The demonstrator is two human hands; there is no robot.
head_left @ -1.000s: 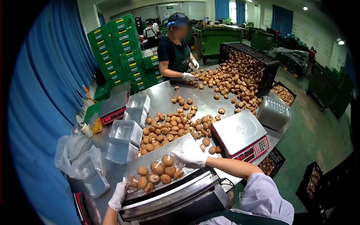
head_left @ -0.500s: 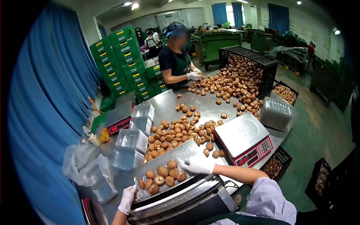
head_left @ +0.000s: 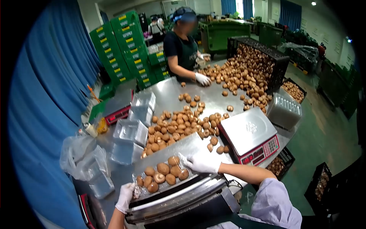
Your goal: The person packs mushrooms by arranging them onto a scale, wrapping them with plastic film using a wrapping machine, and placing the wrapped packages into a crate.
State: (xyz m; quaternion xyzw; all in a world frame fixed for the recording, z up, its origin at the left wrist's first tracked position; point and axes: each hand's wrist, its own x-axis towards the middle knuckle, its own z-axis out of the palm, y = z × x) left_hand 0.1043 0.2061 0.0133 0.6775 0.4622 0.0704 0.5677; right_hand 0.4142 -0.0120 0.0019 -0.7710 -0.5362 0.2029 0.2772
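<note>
A group of brown mushrooms lies in clear plastic film on a metal plate in front of me; whether a tray is under them is hard to see. My left hand, in a white glove, is closed on the bunched film at the left end. At the right end, my right hand, also gloved, has its fingers pressed together on the film edge. Just below both hands runs a metal machine with a pale bar along its top. Loose mushrooms lie beyond the plate.
A scale stands right of the loose mushrooms. Clear trays are stacked at left, with more at right. Across the metal table, a person handles mushrooms by a tipped black crate. Plastic bags hang at left.
My view has shifted slightly. Both my hands still grip the film at the two ends of the mushrooms. The co-worker's hands have moved apart, one reaching down to the table.
</note>
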